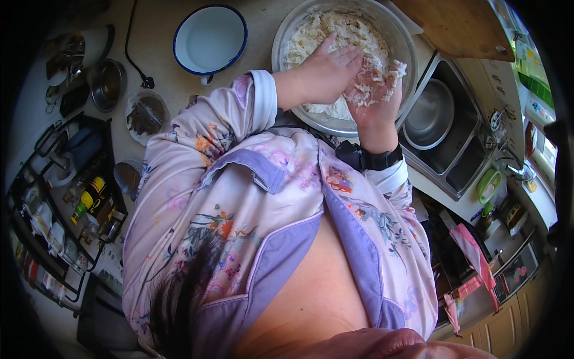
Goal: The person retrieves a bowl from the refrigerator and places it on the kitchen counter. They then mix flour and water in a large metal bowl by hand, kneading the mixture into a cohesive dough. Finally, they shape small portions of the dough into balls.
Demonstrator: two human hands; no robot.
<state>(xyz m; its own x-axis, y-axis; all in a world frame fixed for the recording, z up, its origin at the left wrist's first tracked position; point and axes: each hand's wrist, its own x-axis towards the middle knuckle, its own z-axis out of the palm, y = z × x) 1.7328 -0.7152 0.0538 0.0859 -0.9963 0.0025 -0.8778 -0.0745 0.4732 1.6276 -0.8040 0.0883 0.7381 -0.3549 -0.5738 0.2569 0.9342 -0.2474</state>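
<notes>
A large metal bowl (280, 49) holds shaggy, floury dough (338, 31). My left hand (329, 72) reaches over the bowl from the left, back upward and thumb spread, its fingertips against the fingers or palm of my right hand. My right hand (374, 101) is turned palm up at the bowl's right part, with wet dough and flour clinging to its palm and fingers. A black watch or band (381, 158) is on the right wrist. Left of the bowl stands a white enamel mug (210, 38) with a blue rim; its contents look like clear liquid.
At the right, a metal sink (466, 166) contains a metal basin (429, 114); a wooden board (453, 27) lies above it. Left are a small metal bowl (106, 85), a plastic-covered dish (147, 116), a black cable with plug (147, 81) and a black rack (96, 197) of bottles.
</notes>
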